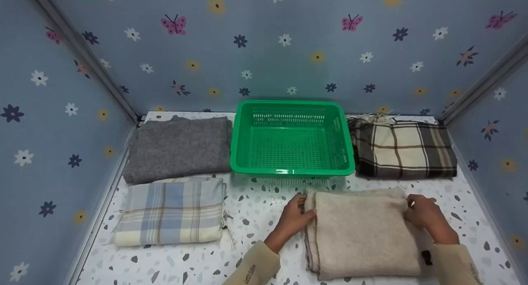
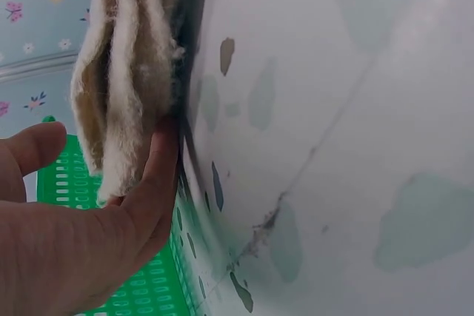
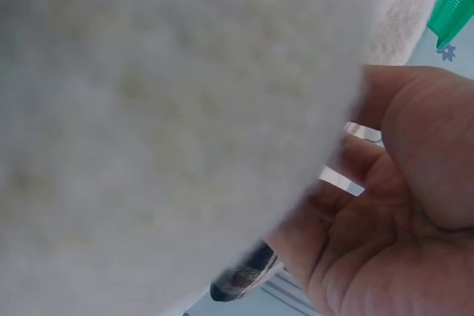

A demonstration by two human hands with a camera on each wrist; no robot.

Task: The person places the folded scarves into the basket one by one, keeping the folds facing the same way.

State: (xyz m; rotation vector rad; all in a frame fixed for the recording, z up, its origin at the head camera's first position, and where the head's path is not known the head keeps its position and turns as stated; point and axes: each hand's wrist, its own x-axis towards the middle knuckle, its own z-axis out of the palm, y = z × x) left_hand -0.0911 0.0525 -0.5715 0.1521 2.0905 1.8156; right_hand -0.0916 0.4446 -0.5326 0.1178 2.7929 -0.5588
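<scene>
A folded beige shawl lies at the near right of the speckled table, its layers showing along the left edge. At its far left corner, my left hand has fingers tucked round the edge and the thumb over it. In the left wrist view the fingers run low along the fuzzy layers, close to the tabletop. My right hand pinches the shawl's far right side. Blurred cloth fills much of the right wrist view, hiding the fingertips of the right hand.
Behind the shawl stands a green plastic basket with nothing in it. To its left lie a folded grey cloth and a blue-and-cream plaid shawl. A black-and-cream plaid shawl lies right. Flowered panels enclose three sides.
</scene>
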